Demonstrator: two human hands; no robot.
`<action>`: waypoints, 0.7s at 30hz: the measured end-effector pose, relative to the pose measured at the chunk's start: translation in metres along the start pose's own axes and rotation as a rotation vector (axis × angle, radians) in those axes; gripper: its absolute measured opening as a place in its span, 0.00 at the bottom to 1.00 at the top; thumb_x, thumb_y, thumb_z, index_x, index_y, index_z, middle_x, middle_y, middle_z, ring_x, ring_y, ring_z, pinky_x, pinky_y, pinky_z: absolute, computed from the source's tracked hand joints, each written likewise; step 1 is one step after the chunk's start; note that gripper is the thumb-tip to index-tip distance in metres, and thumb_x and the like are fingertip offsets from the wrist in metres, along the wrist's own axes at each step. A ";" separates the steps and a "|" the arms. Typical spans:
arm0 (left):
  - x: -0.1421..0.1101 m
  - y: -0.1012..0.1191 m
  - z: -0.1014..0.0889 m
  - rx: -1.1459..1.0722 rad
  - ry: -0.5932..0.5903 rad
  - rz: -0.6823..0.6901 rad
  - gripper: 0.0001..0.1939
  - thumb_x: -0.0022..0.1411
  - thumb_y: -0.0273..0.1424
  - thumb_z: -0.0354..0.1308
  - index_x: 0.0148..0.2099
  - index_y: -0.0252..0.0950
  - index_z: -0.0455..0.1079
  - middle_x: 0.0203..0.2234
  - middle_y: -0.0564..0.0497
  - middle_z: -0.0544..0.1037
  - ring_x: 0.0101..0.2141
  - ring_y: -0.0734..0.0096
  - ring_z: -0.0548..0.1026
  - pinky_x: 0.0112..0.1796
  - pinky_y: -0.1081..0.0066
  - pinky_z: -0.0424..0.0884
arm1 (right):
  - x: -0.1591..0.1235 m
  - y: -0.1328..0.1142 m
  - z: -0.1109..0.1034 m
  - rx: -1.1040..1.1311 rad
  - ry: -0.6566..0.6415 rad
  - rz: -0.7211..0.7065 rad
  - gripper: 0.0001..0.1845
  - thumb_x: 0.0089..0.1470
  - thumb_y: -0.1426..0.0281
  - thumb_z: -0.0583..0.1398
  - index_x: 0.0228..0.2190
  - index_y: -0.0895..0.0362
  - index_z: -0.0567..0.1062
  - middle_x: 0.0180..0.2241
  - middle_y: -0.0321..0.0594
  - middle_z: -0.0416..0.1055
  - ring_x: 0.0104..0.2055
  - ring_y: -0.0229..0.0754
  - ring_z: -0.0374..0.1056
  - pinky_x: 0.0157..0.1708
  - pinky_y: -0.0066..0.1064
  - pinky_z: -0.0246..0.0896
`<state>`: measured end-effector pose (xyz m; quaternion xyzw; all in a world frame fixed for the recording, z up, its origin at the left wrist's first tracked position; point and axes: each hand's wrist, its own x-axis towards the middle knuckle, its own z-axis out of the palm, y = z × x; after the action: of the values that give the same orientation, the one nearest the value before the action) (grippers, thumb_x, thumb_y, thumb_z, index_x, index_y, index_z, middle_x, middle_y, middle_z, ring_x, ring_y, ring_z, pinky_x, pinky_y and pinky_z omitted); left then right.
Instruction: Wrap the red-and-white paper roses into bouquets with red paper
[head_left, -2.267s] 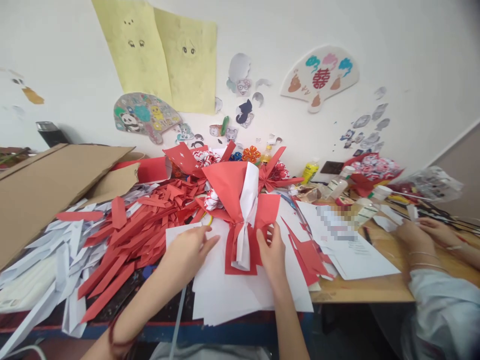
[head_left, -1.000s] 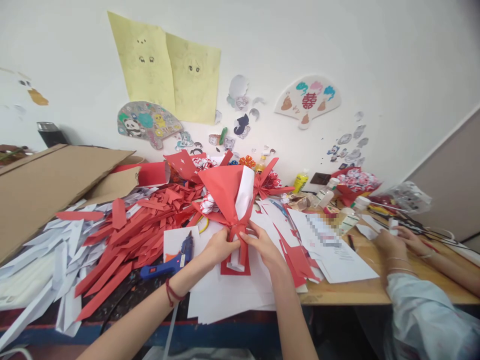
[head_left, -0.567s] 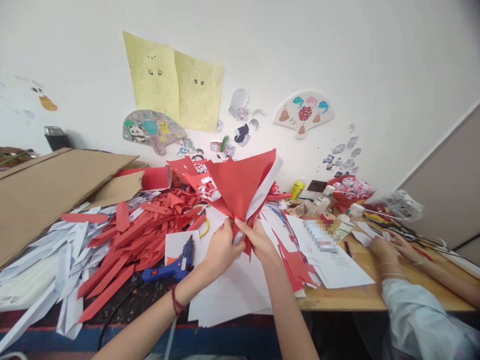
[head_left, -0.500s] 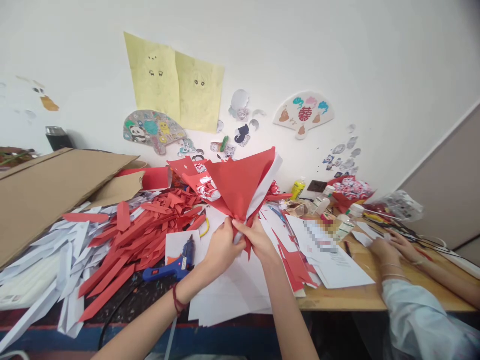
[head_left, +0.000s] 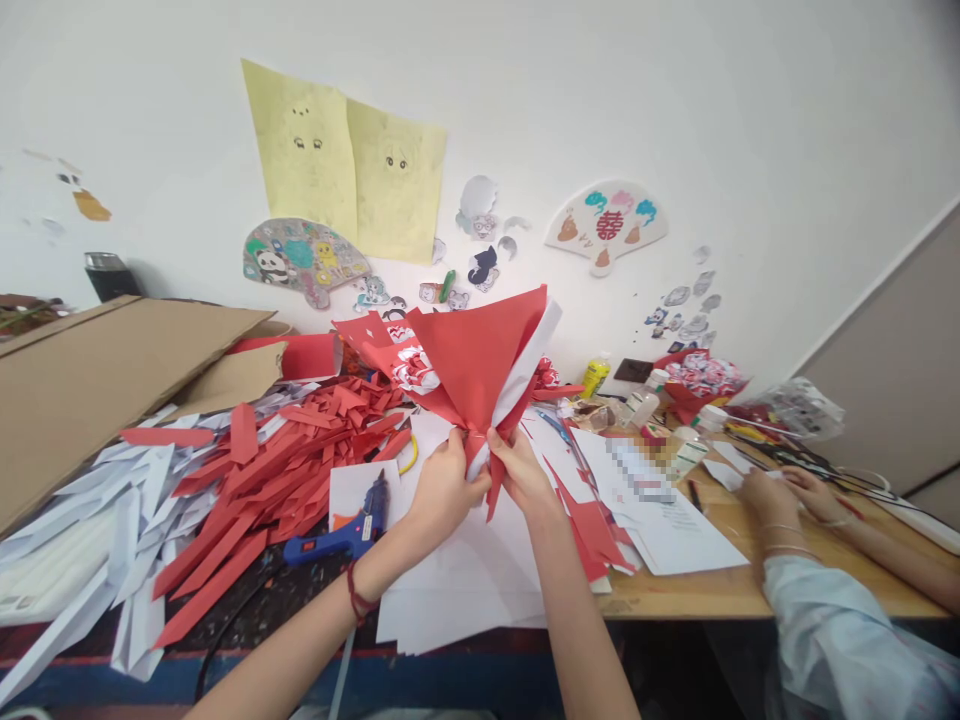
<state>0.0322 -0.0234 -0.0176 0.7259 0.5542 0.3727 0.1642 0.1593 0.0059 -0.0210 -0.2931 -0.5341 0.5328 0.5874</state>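
Observation:
A red and white paper bouquet wrap [head_left: 480, 360] is lifted off the table, its wide mouth pointing up and away from me. My left hand [head_left: 442, 487] and my right hand [head_left: 521, 470] both pinch its gathered neck, fingers closed around the paper. A patterned red-and-white paper flower [head_left: 415, 372] shows at the wrap's left side. Under my hands lie white sheets [head_left: 465, 585]. A blue glue gun [head_left: 341, 535] rests just left of my left wrist.
A heap of red paper strips [head_left: 277, 470] and white strips [head_left: 97, 530] covers the left of the table, beside brown cardboard [head_left: 97, 370]. Another person's hands [head_left: 780, 495] and sleeve [head_left: 840, 620] are at the right, near bottles [head_left: 596, 375] and printed sheets [head_left: 660, 510].
The wrap lay flat on the white sheets with my hands beside it. Both hands closed on its neck and raised it upright off the table. The glue gun came into view.

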 end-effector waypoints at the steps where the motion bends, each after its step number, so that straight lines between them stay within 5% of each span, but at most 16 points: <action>1: 0.001 0.000 0.000 0.001 -0.004 -0.002 0.17 0.56 0.30 0.54 0.48 0.33 0.59 0.35 0.42 0.76 0.34 0.58 0.77 0.33 0.68 0.67 | 0.002 0.000 0.000 -0.004 0.000 0.000 0.30 0.49 0.51 0.66 0.49 0.54 0.70 0.49 0.45 0.72 0.49 0.49 0.71 0.50 0.39 0.67; 10: 0.003 -0.003 0.004 0.047 -0.030 0.034 0.19 0.51 0.24 0.55 0.46 0.34 0.59 0.37 0.42 0.75 0.36 0.58 0.75 0.33 0.67 0.67 | 0.015 -0.003 -0.001 -0.067 -0.078 0.012 0.31 0.44 0.56 0.69 0.49 0.55 0.72 0.45 0.44 0.75 0.50 0.50 0.70 0.54 0.45 0.65; 21: -0.003 0.004 -0.001 0.114 0.023 0.114 0.15 0.52 0.22 0.53 0.43 0.35 0.59 0.40 0.40 0.75 0.42 0.56 0.74 0.39 0.63 0.70 | 0.014 -0.001 0.000 0.014 -0.042 0.040 0.26 0.41 0.66 0.72 0.44 0.56 0.76 0.45 0.42 0.75 0.47 0.47 0.71 0.51 0.40 0.67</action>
<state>0.0337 -0.0274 -0.0148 0.7603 0.5341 0.3574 0.0947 0.1575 0.0185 -0.0159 -0.2883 -0.5364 0.5541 0.5675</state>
